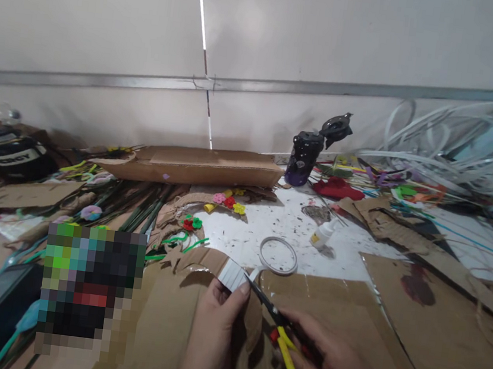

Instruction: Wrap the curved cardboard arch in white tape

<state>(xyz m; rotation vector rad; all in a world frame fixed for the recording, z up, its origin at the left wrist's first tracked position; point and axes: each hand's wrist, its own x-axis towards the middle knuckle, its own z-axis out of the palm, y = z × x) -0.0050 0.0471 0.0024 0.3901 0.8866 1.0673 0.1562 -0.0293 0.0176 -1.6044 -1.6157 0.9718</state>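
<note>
White paper strip [230,275] pinched in our left hand [212,339] above cardboard sheet [167,318]; right hand [336,363], fingers [301,326] closed on yellow-handled scissors [285,345], blades [260,294] at strip; tape roll [278,255] just beyond.

Tape roll [278,255] on the sheet [262,237], glue bottle [321,235] just right of it, cardboard box [195,166] beyond them, flask [303,158] past its right end!
</note>
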